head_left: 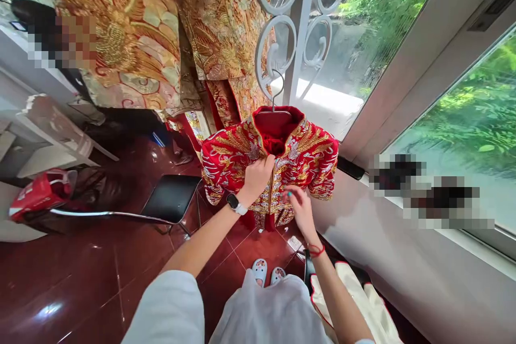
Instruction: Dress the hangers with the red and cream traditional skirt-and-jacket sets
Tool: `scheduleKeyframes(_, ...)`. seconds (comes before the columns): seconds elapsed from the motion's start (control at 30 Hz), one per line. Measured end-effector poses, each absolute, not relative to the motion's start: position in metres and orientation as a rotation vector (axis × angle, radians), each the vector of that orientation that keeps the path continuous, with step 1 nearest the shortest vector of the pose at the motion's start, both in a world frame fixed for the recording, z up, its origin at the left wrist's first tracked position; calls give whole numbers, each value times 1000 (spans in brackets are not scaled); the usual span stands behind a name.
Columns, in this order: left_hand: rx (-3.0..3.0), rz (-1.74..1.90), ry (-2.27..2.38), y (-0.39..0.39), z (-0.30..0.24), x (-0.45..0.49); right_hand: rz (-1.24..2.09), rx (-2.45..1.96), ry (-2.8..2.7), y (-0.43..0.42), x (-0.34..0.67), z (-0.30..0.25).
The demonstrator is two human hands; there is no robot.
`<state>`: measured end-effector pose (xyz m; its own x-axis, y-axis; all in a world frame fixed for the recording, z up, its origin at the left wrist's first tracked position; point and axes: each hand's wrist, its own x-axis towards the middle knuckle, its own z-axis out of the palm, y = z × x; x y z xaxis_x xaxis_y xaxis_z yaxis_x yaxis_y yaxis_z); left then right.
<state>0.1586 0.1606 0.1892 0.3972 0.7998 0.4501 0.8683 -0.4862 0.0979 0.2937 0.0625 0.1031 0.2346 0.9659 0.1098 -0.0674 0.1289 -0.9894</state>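
Observation:
A red jacket [316,145] with dense gold and silver embroidery hangs on a hanger [274,113], whose hook is caught on a white scrolled metal grille. A line like a zipper runs down its front. My left hand [258,176], wearing a watch on the wrist, is closed at the upper front edge just below the collar. What its fingertips pinch is partly hidden. Lower and to the right, my right hand [298,205] is beside the jacket's front with fingers loosely curled and apart. Nothing shows between them.
Gold-and-red embroidered garments [121,37] hang at upper left. The grille [300,32] stands before windows on the right. A black-seated chair [171,199] and red bag [42,193] are at left. Cream cloth [355,295] with red edging lies lower right.

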Motion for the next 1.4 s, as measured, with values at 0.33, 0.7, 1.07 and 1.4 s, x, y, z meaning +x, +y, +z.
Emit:
scheduleKeyframes(0.33,-2149,-1941,-1533,169,129,188,780,-1287,-1095,146,273,180)
scheduleKeyframes(0.7,-2341,-2084,-1841,161,145,165,444,-1415,-1348,159,264,167)
scheduleKeyframes(1.07,-2492,-1241,-1778,158,196,148,793,-1646,-1338,118,262,61)
scheduleKeyframes(1.4,-1814,-1621,-1738,149,231,57,782,-2165,-1037,12,306,-47)
